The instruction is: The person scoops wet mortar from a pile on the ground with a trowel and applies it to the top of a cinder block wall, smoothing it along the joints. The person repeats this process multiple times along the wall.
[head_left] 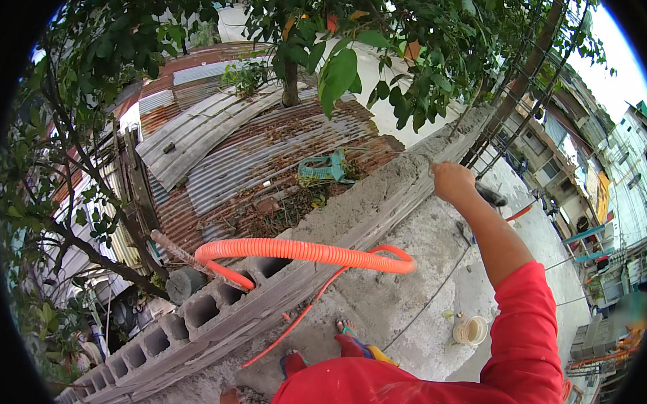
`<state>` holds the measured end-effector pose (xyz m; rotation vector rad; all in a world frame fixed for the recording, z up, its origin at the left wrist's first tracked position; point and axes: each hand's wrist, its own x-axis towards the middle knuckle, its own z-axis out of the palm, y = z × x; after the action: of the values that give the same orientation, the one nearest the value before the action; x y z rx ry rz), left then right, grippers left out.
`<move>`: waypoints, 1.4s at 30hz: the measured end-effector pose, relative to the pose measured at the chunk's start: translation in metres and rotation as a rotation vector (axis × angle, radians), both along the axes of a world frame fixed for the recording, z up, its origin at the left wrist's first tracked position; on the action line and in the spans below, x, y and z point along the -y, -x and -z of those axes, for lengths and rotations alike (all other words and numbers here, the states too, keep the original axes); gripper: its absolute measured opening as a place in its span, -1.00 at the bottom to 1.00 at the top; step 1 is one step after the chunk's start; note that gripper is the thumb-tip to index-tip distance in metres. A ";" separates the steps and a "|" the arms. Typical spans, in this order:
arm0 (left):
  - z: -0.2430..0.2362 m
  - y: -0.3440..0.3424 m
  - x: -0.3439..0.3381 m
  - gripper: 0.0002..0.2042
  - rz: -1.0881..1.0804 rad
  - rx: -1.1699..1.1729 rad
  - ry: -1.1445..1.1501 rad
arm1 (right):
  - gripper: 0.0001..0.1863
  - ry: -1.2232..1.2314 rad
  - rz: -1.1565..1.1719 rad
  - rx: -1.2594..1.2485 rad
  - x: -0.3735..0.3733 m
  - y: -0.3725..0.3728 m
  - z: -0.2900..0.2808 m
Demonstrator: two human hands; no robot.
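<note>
My right hand [452, 182] is closed in a fist at the far part of the block wall, close to the wet grey mortar [371, 193] spread along its top. Whatever its fingers hold is too hidden to name. A dark object [491, 195] shows just beyond my wrist. Only a small part of my left hand [230, 401] appears at the lower edge, and its fingers cannot be made out. Across the hollow block wall [268, 301] lies an orange corrugated hose [300, 251], one stretch dipping into a block's hole.
A whitish bucket [470, 330] stands on the concrete floor [406, 299] to the right. Steel reinforcing bars [516, 88] rise by the wall's far end. Rusty corrugated roofing [268, 138] with a green plastic chair [323, 166] lies beyond the wall. Leafy branches [336, 72] overhang it.
</note>
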<state>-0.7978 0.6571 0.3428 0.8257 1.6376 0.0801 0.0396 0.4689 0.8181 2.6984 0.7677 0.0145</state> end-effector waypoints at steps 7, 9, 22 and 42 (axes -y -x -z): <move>-0.009 -0.013 0.085 -0.66 -0.086 -0.075 0.024 | -0.78 0.188 -0.385 -0.210 -0.091 0.028 0.024; -0.011 -0.022 0.107 -0.66 -0.079 -0.095 0.056 | -0.75 0.185 -0.491 -0.360 -0.105 0.073 0.024; -0.058 -0.063 0.117 -0.67 -0.007 -0.150 0.065 | -0.44 -0.627 -0.453 -1.181 0.010 0.028 0.086; -0.140 -0.144 0.104 -0.78 0.333 -0.212 -0.182 | -0.59 -1.371 0.327 -0.911 0.210 -0.159 0.307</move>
<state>-0.6533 0.5528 0.4823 1.2724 1.6831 -0.0977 0.1988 0.2587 0.5114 4.1312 0.5710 -1.2772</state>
